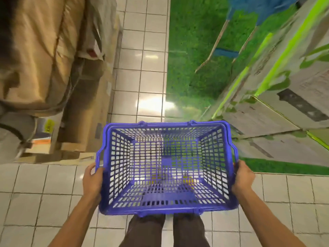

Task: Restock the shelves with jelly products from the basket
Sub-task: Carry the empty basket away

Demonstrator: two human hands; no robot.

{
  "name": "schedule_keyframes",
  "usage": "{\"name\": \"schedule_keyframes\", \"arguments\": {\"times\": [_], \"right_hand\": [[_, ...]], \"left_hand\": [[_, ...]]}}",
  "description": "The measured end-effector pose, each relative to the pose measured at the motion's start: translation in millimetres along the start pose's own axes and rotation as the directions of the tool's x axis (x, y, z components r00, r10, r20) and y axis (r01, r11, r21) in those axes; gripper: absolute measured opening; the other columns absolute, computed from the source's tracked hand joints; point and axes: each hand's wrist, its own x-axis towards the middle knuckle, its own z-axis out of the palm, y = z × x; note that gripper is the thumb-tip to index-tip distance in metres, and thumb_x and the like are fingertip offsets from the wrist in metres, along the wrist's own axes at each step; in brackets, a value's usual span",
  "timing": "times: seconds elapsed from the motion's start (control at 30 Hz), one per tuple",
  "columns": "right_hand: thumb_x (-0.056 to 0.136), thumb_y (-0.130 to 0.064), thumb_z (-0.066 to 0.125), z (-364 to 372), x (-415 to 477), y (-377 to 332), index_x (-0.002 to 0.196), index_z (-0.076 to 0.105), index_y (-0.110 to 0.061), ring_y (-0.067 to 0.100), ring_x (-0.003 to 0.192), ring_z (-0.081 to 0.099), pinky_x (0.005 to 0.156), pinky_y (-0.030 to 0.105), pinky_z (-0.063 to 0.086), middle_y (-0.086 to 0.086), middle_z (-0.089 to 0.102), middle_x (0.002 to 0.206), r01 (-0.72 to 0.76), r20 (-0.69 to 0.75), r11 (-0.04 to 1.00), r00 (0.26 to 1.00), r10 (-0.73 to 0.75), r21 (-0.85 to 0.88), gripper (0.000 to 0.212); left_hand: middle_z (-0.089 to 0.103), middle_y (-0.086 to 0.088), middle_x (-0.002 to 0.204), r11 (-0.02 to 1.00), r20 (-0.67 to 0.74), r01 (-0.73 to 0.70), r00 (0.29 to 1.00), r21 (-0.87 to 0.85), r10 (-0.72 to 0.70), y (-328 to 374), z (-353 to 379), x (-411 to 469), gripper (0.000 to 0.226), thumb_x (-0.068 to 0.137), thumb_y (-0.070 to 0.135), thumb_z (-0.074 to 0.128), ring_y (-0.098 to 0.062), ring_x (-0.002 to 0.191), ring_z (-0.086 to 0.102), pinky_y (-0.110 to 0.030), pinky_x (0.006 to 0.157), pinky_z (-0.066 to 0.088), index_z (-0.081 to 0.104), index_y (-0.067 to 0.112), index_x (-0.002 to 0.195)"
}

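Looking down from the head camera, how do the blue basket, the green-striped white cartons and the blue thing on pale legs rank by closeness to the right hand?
1. Blue basket: the right hand grips its right side.
2. Green-striped white cartons: just beyond, to the right.
3. Blue thing on pale legs: far ahead on the green mat.

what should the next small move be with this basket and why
Probably set the blue basket down on the tiled floor: it looks empty, only floor showing through its mesh, and the left hand and right hand both grip its sides, leaving neither free.
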Motion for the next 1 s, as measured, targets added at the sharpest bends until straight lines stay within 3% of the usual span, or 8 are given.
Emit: {"name": "schedule_keyframes", "arguments": {"times": [0.1,0.2,0.3,0.43,0.6,0.73,0.83,1.0], "right_hand": [[0.087,-0.018,0.054,39,51,21,0.057,0.052,-0.017,0.012,0.046,0.039,0.046,0.027,0.034,-0.008,0.048,0.039,-0.037,0.013,0.998,0.999,0.037,-0.045,0.030],[0.083,-0.019,0.057,75,100,46,0.058,0.053,-0.017,0.013,0.045,0.040,0.041,0.021,0.034,-0.009,0.048,0.037,-0.087,0.013,0.995,0.996,0.088,-0.044,0.026],[0.080,-0.020,0.058,105,144,73,0.059,0.054,-0.018,0.014,0.046,0.039,0.046,0.025,0.033,-0.003,0.049,0.049,-0.124,-0.009,0.991,0.992,0.124,-0.053,0.022],[0.084,-0.020,0.060,135,194,111,0.061,0.053,-0.018,0.009,0.040,0.041,0.043,0.022,0.034,-0.006,0.051,0.044,-0.163,-0.004,0.986,0.987,0.163,-0.041,0.024],[0.088,-0.016,0.055,154,234,149,0.063,0.052,-0.019,0.003,0.034,0.041,0.043,0.021,0.034,-0.012,0.048,0.035,-0.221,0.035,0.974,0.975,0.219,0.051,0.025],[0.091,-0.018,0.052,155,245,167,0.065,0.053,-0.019,0.008,0.043,0.041,0.048,0.026,0.033,-0.012,0.046,0.035,-0.213,0.012,0.975,0.977,0.212,0.063,0.026],[0.092,-0.020,0.049,151,245,170,0.064,0.051,-0.017,0.006,0.036,0.042,0.046,0.023,0.036,-0.010,0.049,0.039,-0.194,0.022,0.981,0.981,0.195,-0.015,0.029],[0.094,-0.020,0.049,140,238,155,0.093,0.060,-0.007,0.022,0.080,0.047,0.072,0.036,0.035,0.015,0.054,0.086,-0.075,0.004,0.901,0.996,0.085,-0.427,0.017]], "left_hand": [[0.065,-0.021,0.099,0.998,-0.028,0.043,0.999,0.035,-0.042,-20,42,48,0.022,0.095,0.020,0.058,-0.027,0.086,0.058,-0.042,0.078,0.048,0.063,0.002,0.107],[0.060,-0.016,0.083,0.995,-0.065,0.073,0.995,0.066,-0.069,-42,86,95,0.015,0.093,0.017,0.058,-0.024,0.077,0.055,-0.034,0.064,0.044,0.062,0.003,0.091],[0.057,-0.014,0.086,0.988,-0.097,0.117,0.989,0.105,-0.107,-66,125,139,0.029,0.091,0.015,0.058,-0.022,0.077,0.052,-0.041,0.069,0.047,0.063,-0.009,0.108],[0.058,-0.016,0.083,0.981,-0.095,0.103,0.991,0.162,-0.089,-99,163,180,0.017,0.087,0.014,0.058,-0.023,0.064,0.053,-0.034,0.063,0.046,0.064,0.001,0.096],[0.059,-0.019,0.078,0.966,-0.104,0.078,0.993,0.247,-0.053,-135,192,213,0.012,0.088,0.014,0.060,-0.026,0.077,0.054,-0.049,0.075,0.051,0.062,0.003,0.083],[0.061,-0.019,0.085,0.961,-0.141,0.082,0.989,0.266,-0.045,-157,198,217,0.022,0.087,0.015,0.061,-0.025,0.080,0.055,-0.053,0.089,0.050,0.063,-0.006,0.096],[0.059,-0.016,0.084,0.957,-0.115,0.082,0.992,0.279,-0.051,-163,197,209,0.026,0.090,0.015,0.061,-0.024,0.079,0.053,-0.048,0.082,0.050,0.061,-0.007,0.103],[0.058,-0.027,0.128,0.909,-0.176,0.153,0.980,0.388,-0.090,-142,191,176,0.055,0.087,0.016,0.068,-0.043,0.114,0.058,-0.049,0.102,0.044,0.046,-0.003,0.134]]}}
